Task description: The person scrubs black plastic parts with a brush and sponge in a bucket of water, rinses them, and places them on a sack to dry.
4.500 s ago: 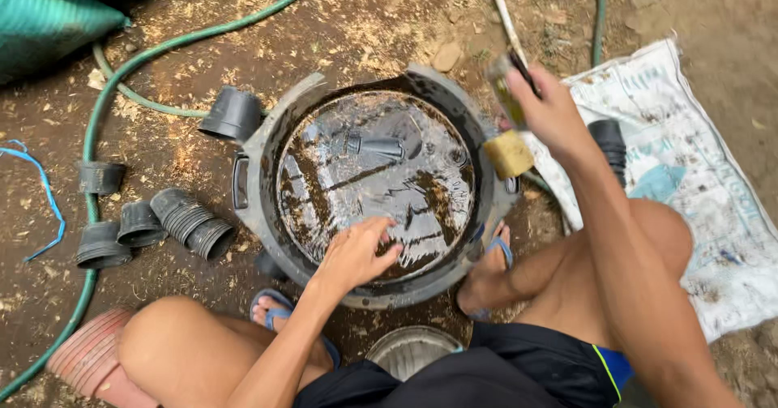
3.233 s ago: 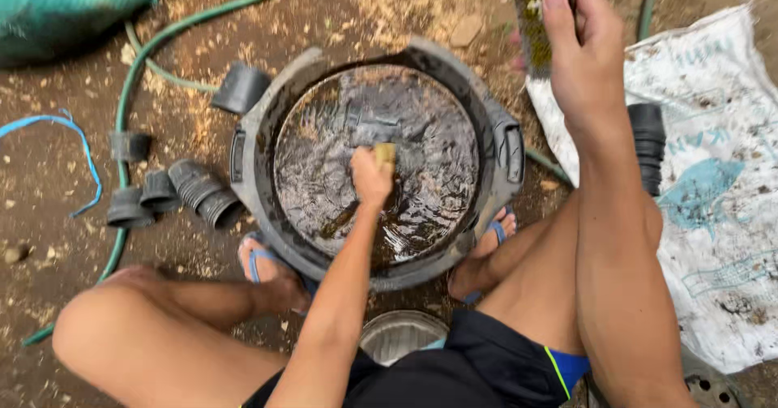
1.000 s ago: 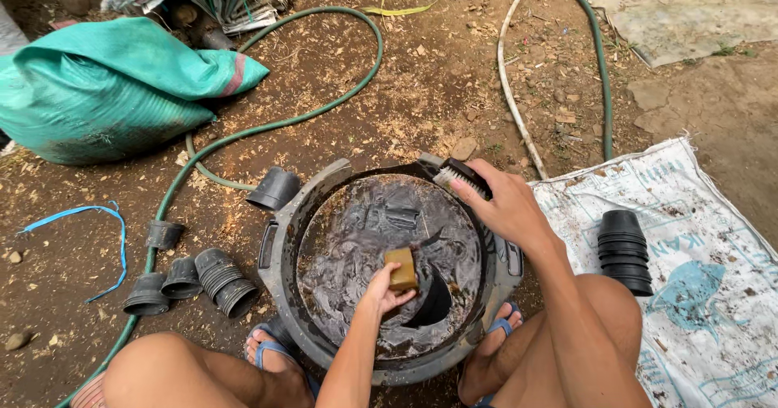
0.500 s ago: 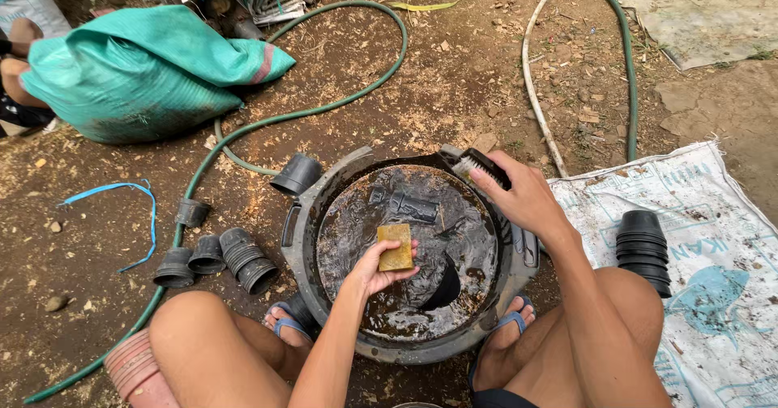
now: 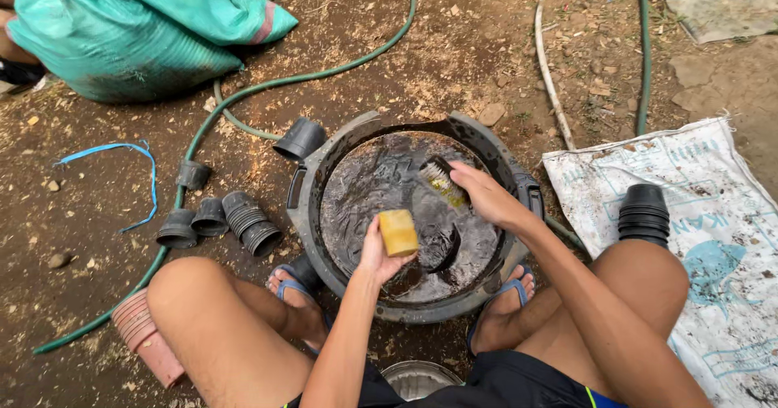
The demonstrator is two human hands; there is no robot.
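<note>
Yellow sponge (image 5: 399, 231): held upright in the closed fingers of the left hand (image 5: 379, 254), just above the dark water in the black basin (image 5: 312, 213), so that drips appear to fall back inside. The right hand (image 5: 486, 197) is closed around the handle of a scrub brush (image 5: 442, 179), bristle head pointing away from the person and raised over the water. A small black pot (image 5: 438, 250) lies partly submerged beneath both hands, within easy reach. The basin sits on bare dirt between the person's knees, feet in blue sandals braced against its base. To the left, loose black pots (image 5: 235, 220) lie beside a green hose (image 5: 267, 92). To the right, a stack of black pots (image 5: 643, 212) stands on a white woven sack (image 5: 713, 213), off the soil. A green sack (image 5: 130, 35) lies well apart, beyond the hose.
</note>
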